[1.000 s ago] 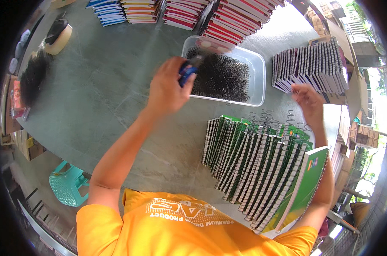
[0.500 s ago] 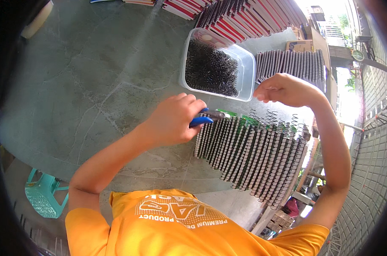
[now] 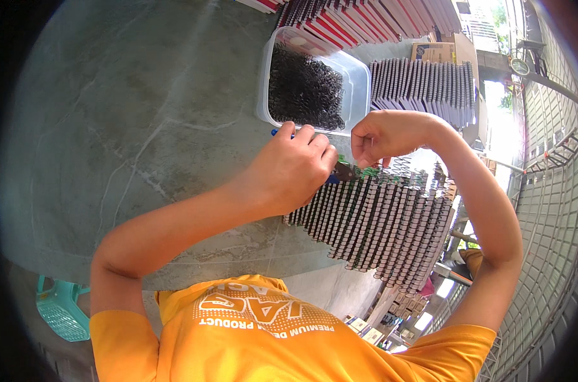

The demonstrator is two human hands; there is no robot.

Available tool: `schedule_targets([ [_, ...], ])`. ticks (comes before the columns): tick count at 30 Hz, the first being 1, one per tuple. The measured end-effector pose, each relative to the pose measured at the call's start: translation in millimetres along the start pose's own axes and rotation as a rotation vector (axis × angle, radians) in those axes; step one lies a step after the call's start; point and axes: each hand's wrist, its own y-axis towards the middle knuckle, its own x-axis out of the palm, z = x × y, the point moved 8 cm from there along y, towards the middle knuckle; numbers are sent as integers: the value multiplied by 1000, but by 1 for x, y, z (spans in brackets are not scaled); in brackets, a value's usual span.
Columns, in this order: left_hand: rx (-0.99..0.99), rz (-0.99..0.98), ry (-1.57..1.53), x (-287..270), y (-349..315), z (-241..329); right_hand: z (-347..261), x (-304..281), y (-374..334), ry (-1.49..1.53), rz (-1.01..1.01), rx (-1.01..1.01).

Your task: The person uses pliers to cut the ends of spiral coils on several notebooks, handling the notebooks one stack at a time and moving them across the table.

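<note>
My left hand [image 3: 292,167] is closed round blue-handled cutting pliers [image 3: 344,171], whose dark jaws reach the upper ends of the coils along a row of spiral-bound notebooks [image 3: 381,219]. Most of the tool is hidden by the fingers. My right hand [image 3: 391,137] is bent down over the same ends, thumb and fingers pinched together beside the jaws. Whatever lies between those fingertips is too small to make out. Loose wire coil ends [image 3: 403,167] stick up from several notebooks, and green covers show among them.
A clear plastic bin [image 3: 360,86] heaped with black coil pieces [image 3: 305,89] stands just beyond my hands. Behind it are stacked red-and-white notebooks [image 3: 372,22]; to its right, more spiral-bound books [image 3: 422,83] and a cardboard box [image 3: 434,52]. A turquoise stool [image 3: 63,309] stands at lower left.
My left hand has moved right with the pliers, bringing the jaws in among the coil ends. My right hand has come left and down to meet them. The view has shifted slightly.
</note>
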Motion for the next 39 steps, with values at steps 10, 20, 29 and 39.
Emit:
schedule_targets([
  [10,28,94,8,-5,3,-3,11,4,-2,136,42,-48],
  [20,51,-26,32,6,5,0,5,3,-3,81,40,-83],
  [29,-28,-43,-102,2,1,-10,7,5,-5,156,14,-40],
  [39,41,28,94,-10,20,6,11,5,-4,178,41,-40],
])
